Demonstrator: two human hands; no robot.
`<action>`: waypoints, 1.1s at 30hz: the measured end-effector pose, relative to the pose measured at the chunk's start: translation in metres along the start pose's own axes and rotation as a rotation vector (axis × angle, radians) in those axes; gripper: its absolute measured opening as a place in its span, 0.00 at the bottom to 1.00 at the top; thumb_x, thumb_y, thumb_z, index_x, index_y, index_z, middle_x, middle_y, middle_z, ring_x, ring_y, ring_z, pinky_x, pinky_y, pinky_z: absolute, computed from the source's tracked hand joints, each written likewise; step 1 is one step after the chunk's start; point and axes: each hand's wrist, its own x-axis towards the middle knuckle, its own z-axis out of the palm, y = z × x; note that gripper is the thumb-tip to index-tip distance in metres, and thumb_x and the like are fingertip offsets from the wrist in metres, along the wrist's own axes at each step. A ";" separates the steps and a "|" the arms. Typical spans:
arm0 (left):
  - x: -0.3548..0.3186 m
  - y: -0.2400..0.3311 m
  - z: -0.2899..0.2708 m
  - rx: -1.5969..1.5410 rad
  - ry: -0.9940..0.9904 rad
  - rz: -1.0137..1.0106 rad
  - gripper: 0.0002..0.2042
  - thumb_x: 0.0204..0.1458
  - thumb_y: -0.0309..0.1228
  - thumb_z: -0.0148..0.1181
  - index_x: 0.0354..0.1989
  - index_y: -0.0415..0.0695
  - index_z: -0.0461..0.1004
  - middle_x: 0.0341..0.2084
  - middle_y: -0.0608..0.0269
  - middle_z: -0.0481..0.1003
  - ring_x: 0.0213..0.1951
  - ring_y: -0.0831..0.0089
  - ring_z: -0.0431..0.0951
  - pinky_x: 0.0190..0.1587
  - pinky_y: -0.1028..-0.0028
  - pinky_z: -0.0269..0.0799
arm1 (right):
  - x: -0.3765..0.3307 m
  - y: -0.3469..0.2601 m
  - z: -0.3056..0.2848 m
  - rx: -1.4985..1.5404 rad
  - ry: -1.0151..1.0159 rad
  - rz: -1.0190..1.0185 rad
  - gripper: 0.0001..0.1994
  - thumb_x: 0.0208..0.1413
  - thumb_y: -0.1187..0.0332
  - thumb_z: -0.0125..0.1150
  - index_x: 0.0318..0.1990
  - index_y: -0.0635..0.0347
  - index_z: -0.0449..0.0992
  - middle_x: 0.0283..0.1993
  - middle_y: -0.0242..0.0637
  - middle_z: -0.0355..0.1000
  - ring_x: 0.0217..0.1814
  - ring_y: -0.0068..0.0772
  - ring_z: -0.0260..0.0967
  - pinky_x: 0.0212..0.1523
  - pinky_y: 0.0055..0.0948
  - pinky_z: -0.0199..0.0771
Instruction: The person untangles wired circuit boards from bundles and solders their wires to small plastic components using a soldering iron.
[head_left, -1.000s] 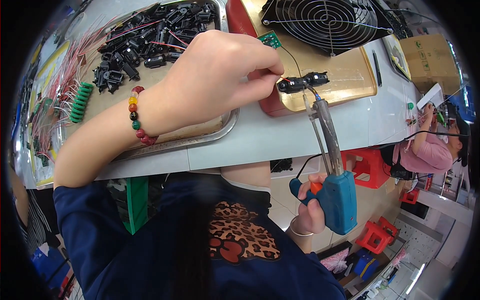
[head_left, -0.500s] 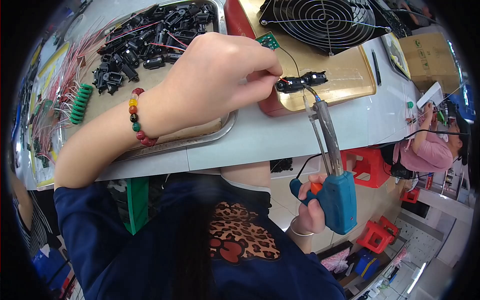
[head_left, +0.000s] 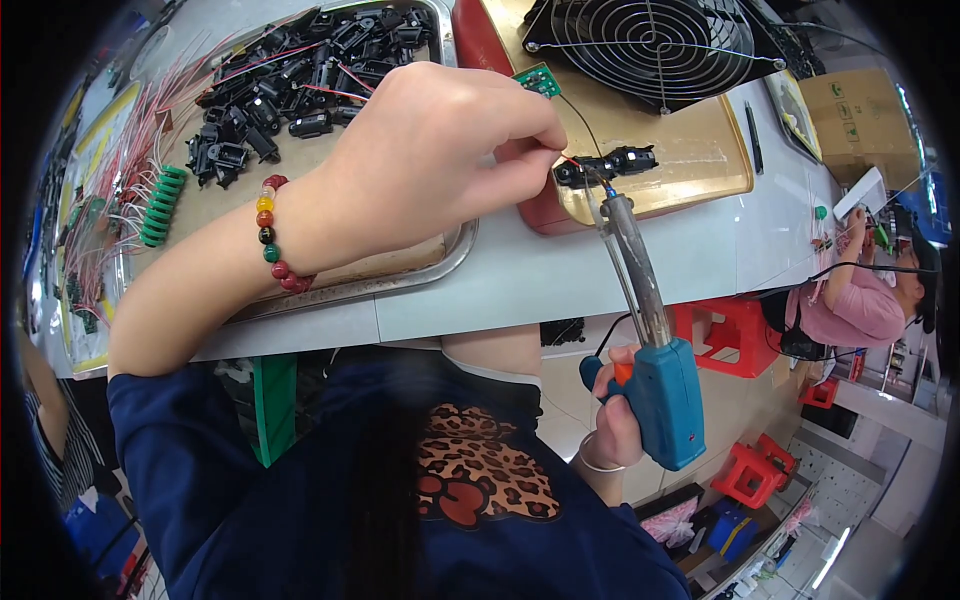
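Note:
My left hand (head_left: 435, 165), wearing a beaded bracelet, reaches across the bench with thumb and forefinger pinched on a thin red wire (head_left: 571, 160). That wire meets the left end of a small black plastic housing (head_left: 632, 160) lying on a gold block (head_left: 690, 185). A dark lead runs from near the housing to a small green circuit board (head_left: 538, 82). My right hand (head_left: 617, 432) grips a blue soldering gun (head_left: 672, 410) with an orange trigger. Its tip points up at the housing, close to my left fingertips; exact contact is too small to tell.
A metal tray (head_left: 462, 245) heaped with black housings (head_left: 320, 75) stands at the left, beside red and white wires (head_left: 125, 180) and a green coil (head_left: 162, 207). A black fan (head_left: 655, 40) sits at the back. Right of it lies a pen (head_left: 753, 137); a person in pink (head_left: 860, 300) sits beyond.
The soldering gun has shifted a little left, its tip now nearer my left fingertips. My left hand stays almost still.

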 end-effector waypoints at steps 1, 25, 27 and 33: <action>0.000 0.000 0.000 0.005 -0.001 0.002 0.05 0.42 0.24 0.63 0.29 0.41 0.78 0.23 0.62 0.77 0.23 0.71 0.77 0.22 0.78 0.70 | 0.000 -0.002 0.001 -0.002 0.002 0.000 0.25 0.43 0.68 0.57 0.49 0.74 0.65 0.43 0.51 0.67 0.24 0.30 0.64 0.25 0.23 0.63; 0.001 0.002 0.001 0.015 -0.007 -0.003 0.05 0.41 0.24 0.63 0.29 0.41 0.78 0.23 0.62 0.77 0.22 0.73 0.76 0.21 0.79 0.69 | -0.002 -0.011 0.004 0.185 0.102 0.133 0.25 0.42 0.68 0.56 0.49 0.74 0.65 0.42 0.51 0.67 0.24 0.30 0.63 0.26 0.25 0.62; 0.001 0.002 0.000 0.009 -0.012 -0.012 0.05 0.42 0.24 0.63 0.29 0.41 0.78 0.23 0.62 0.77 0.22 0.73 0.76 0.20 0.79 0.69 | 0.000 -0.013 0.008 0.199 0.253 0.176 0.22 0.41 0.60 0.68 0.37 0.72 0.74 0.31 0.41 0.70 0.21 0.25 0.66 0.24 0.21 0.62; 0.001 0.002 0.001 0.011 -0.007 -0.006 0.05 0.42 0.24 0.63 0.29 0.41 0.78 0.24 0.62 0.77 0.22 0.73 0.76 0.20 0.79 0.69 | 0.000 -0.010 0.007 0.134 0.235 0.131 0.21 0.43 0.60 0.67 0.34 0.73 0.75 0.29 0.42 0.71 0.20 0.24 0.66 0.24 0.20 0.63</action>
